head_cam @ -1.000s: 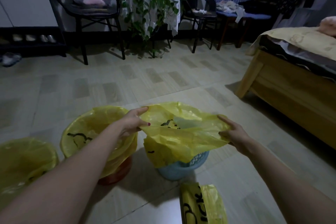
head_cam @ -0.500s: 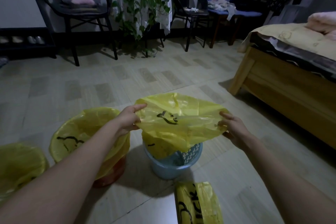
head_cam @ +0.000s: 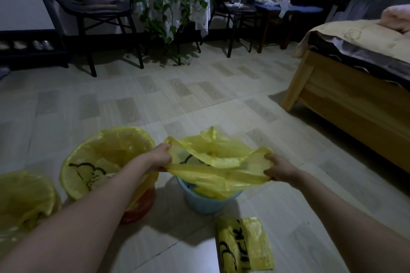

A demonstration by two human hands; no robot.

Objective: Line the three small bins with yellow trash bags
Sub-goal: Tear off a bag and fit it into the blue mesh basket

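Observation:
A yellow trash bag [head_cam: 218,162] is stretched open over the small blue bin [head_cam: 205,203] on the floor, its bottom hanging into the bin. My left hand [head_cam: 160,157] grips the bag's left rim and my right hand [head_cam: 278,167] grips its right rim. To the left stands a red bin [head_cam: 139,209] with a yellow bag [head_cam: 99,162] over its rim. A third bin lined in yellow [head_cam: 24,197] sits at the far left edge, only partly in view.
A folded pack of yellow bags [head_cam: 243,245] lies on the floor in front of the blue bin. A wooden bed [head_cam: 355,86] stands at the right. Two dark chairs [head_cam: 93,6] and a potted plant [head_cam: 173,2] line the far wall.
Both hands have lowered the bag toward the blue bin and pulled its mouth wider. The bag's bottom now hangs inside the bin.

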